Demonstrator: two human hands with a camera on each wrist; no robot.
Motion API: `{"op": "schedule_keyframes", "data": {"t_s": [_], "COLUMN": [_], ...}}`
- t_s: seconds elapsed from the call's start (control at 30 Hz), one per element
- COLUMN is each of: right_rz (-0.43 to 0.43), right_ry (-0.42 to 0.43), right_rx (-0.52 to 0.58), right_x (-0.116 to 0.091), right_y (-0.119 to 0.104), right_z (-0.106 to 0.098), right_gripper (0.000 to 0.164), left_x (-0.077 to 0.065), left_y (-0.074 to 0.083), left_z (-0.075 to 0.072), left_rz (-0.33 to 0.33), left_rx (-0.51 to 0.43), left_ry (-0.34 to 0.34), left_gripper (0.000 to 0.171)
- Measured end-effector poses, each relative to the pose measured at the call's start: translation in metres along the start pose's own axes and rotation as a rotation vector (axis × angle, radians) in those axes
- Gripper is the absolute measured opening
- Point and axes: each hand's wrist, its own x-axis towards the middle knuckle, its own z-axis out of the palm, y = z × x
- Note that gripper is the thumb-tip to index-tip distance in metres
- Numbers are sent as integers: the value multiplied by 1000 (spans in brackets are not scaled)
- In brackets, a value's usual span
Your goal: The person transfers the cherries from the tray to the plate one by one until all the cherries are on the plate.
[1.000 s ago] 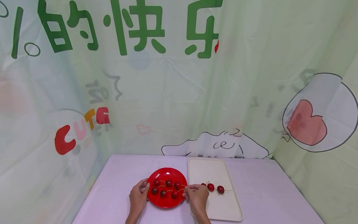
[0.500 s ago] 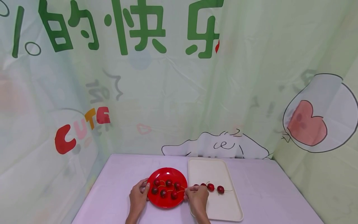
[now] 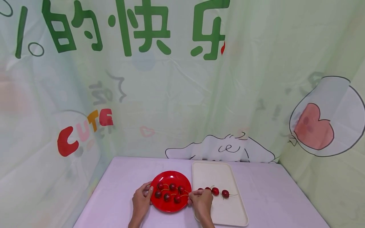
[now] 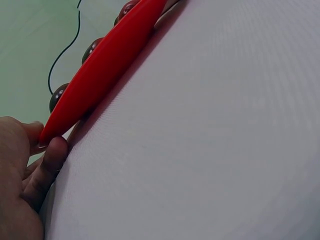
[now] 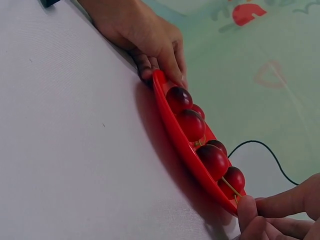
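Note:
My left hand (image 3: 141,199) pinches the left rim of a round red plate (image 3: 171,177), thumb above and fingers beneath, as the left wrist view also shows. On the plate lie several dark red cherries in two rows, their thin stems trailing right. At the opposite rim, my right hand (image 3: 201,202) pinches the stem of the front right cherry (image 3: 177,199) between thumb and index finger. That cherry (image 5: 212,161) rests on the plate in the right wrist view, its stem running up to the fingertips.
A cream rectangular tray (image 3: 212,172) stands right of the plate, partly under my right hand. Several more cherries (image 3: 215,191) lie across its middle. A pale cloth (image 3: 271,196) covers the table, and printed curtains (image 3: 182,95) surround it at the back and sides.
The front right cherry has shifted slightly left, and my right fingers have drawn back a little to the right at the rim. My left hand and the plate stay in place.

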Motion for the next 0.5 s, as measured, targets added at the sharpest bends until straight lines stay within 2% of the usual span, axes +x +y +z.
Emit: {"op": "schedule_keyframes", "data": {"t_s": [0.37,0.5], "right_rz": [16,16], "right_ry": [-12,-5], "right_rx": [-10,-51], "right_x": [-3,-4], "right_y": [-6,-9], "right_z": [-5,-9], "right_gripper": [5,9], "left_x": [1,1], "left_y": [-4,-3], "left_z": [1,1], "left_rz": [-13,7], "left_rx": [6,-2], "left_ry": [2,3], "left_gripper": [34,34]}}
